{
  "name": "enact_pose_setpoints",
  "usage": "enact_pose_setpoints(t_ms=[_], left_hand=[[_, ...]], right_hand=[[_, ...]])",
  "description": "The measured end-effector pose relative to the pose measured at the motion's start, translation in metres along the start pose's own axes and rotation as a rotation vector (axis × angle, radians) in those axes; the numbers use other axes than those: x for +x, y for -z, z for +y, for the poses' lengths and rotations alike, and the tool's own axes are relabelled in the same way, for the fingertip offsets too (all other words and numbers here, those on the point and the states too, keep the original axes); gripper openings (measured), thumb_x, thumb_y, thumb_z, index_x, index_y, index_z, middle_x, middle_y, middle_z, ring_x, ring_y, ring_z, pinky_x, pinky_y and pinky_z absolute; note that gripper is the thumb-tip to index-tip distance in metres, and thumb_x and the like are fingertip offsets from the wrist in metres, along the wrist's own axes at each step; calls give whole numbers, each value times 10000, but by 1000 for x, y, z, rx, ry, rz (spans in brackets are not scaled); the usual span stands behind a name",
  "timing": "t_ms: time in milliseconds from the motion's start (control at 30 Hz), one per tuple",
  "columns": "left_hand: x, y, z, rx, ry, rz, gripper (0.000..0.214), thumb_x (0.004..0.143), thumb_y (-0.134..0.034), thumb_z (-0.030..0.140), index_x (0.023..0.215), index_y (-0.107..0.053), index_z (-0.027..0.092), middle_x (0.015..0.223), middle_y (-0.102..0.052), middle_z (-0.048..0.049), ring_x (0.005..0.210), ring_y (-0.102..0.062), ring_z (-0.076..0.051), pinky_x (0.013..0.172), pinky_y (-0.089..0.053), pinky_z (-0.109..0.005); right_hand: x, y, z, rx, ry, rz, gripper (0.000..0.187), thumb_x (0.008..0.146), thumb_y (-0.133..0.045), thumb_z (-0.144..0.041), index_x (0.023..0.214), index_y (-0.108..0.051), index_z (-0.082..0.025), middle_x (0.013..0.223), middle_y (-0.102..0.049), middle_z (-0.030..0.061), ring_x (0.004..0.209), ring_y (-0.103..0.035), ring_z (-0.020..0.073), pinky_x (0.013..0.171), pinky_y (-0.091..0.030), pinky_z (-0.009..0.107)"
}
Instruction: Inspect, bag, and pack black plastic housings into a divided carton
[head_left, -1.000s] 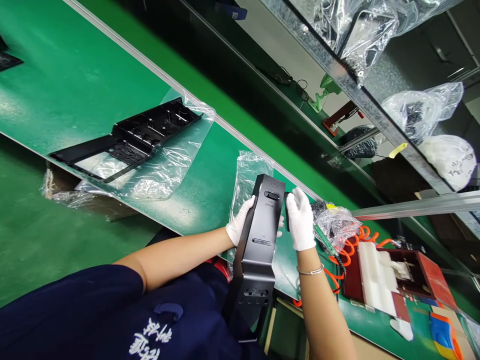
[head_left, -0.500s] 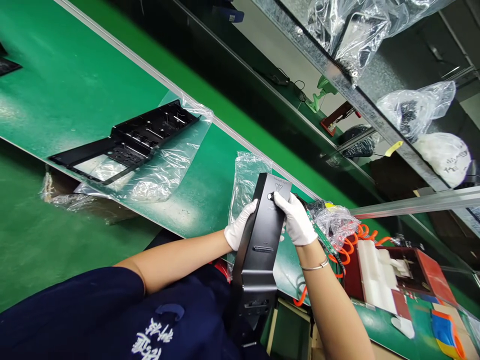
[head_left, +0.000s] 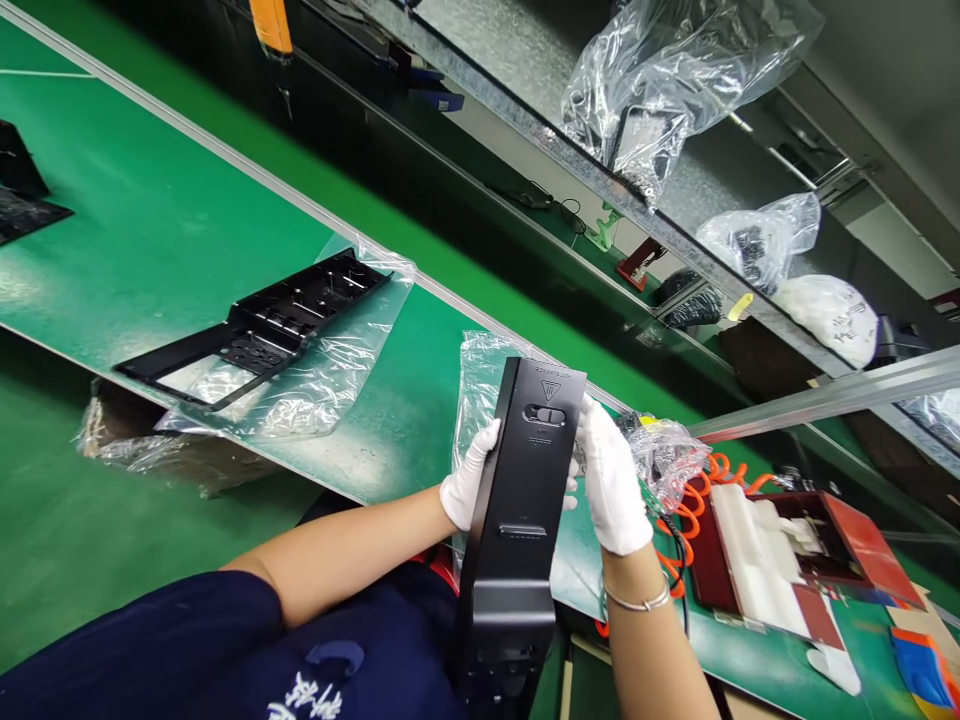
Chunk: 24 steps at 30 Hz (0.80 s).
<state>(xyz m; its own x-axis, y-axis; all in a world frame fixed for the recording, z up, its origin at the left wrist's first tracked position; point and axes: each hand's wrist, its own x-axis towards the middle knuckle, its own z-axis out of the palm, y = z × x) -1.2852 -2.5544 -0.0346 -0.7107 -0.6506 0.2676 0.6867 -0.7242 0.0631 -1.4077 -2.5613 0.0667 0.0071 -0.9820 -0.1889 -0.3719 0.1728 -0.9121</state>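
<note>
The black cover point(head_left: 525, 480) is held upright at a slant over the near edge of the bench point(head_left: 165, 240), its printed face turned up and its lower end hanging toward the dark shirt point(head_left: 360, 650). Only one hand clearly carries it, so a slip seems the main risk: smooth gloves on a smooth shell could let it slide down past the bench's near edge. If it swings, its corner might also knock the bench and get scratched. The upper slot point(head_left: 545, 414) seems to have a small dark piece in it; if that sits loosely, tilting or pressing the cover could work it free.

The left hand point(head_left: 469, 480) grasps the cover from its left side, thumb along the edge and fingers wrapped behind; the white fingertips past the opposite edge look like its own. The right hand point(head_left: 611, 480) reaches up over the bench beside the cover's right edge, wrist nearly straight, fingers long and close together. Whether they pinch the edge or merely rest there, I cannot tell.

On the bench's left stretch, a second shell point(head_left: 262, 330) lies hollow side up on clear plastic point(head_left: 337, 370).
</note>
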Motion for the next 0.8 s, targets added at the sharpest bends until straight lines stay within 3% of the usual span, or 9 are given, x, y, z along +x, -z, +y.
enact_pose_setpoints(t_ms=[67, 167, 400, 533, 633, 700, 767, 800], left_hand=[[-2, 1, -3, -32, -19, 32, 709, 786, -604, 648, 1248, -634, 112, 1172, -709, -150, 1177, -614, -345, 1076, -392, -475], [-6, 1, -6, -43, -78, 136, 592, 813, -634, 576, 1206, -666, 134, 1132, -735, -106, 1185, -621, -296, 1119, -368, -414], [-8, -7, -9, 0, -112, 288, 569, 881, -550, 561, 1207, -663, 108, 1140, -733, -109, 1204, -613, -287, 1127, -378, -403], [-10, -7, -1, 43, -109, 243, 647, 842, -565, 622, 1211, -653, 97, 1141, -727, -134, 1161, -634, -323, 1082, -424, -452], [-15, -13, 18, 121, -161, 249, 741, 795, -571, 675, 1267, -611, 105, 1151, -717, -149, 1061, -680, -314, 1018, -483, -471], [-16, -21, 32, 204, -272, 311, 767, 788, -537, 703, 1287, -594, 123, 1156, -713, -148, 1006, -695, -300, 967, -521, -470], [-11, -31, 40, 294, -409, 370, 787, 759, -530, 733, 1296, -589, 161, 1150, -716, -131, 977, -697, -307, 901, -558, -479], [-6, -36, 39, 338, -457, 394, 794, 745, -531, 745, 1304, -585, 183, 1149, -717, -120, 976, -695, -316, 874, -570, -486]], right_hand=[[1, -2, -4, -119, 130, 94, 632, 882, -472, -651, 1320, -528, -198, 978, -647, 77, 914, -611, 180, 797, -545, 317], [5, -9, -8, -277, 254, 183, 605, 875, -518, -627, 1307, -541, -204, 1259, -592, 74, 1166, -556, 199, 1034, -464, 347], [11, -19, -1, -324, 332, 162, 506, 939, -454, -564, 1296, -543, -217, 1289, -584, 64, 1188, -551, 177, 1082, -428, 336], [8, -8, 13, -160, 302, 127, 583, 939, -445, -570, 1402, -474, -217, 1384, -516, 63, 1291, -493, 183, 1154, -388, 352], [-19, 12, 38, 4, 218, 148, 658, 937, -449, -563, 1483, -363, -207, 1414, -484, 94, 1276, -514, 182, 1148, -402, 371], [-52, 19, 58, 50, 122, 44, 661, 913, -504, -549, 1459, -396, -194, 1346, -541, 113, 1202, -566, 183, 1111, -436, 379], [-89, 15, 78, 63, 22, -132, 641, 854, -607, -488, 1406, -469, -193, 1213, -620, 100, 1061, -624, 176, 1031, -493, 360], [-106, 9, 87, 80, -35, -162, 602, 831, -628, -442, 1369, -507, -201, 1137, -648, 81, 949, -645, 161, 948, -533, 337]])
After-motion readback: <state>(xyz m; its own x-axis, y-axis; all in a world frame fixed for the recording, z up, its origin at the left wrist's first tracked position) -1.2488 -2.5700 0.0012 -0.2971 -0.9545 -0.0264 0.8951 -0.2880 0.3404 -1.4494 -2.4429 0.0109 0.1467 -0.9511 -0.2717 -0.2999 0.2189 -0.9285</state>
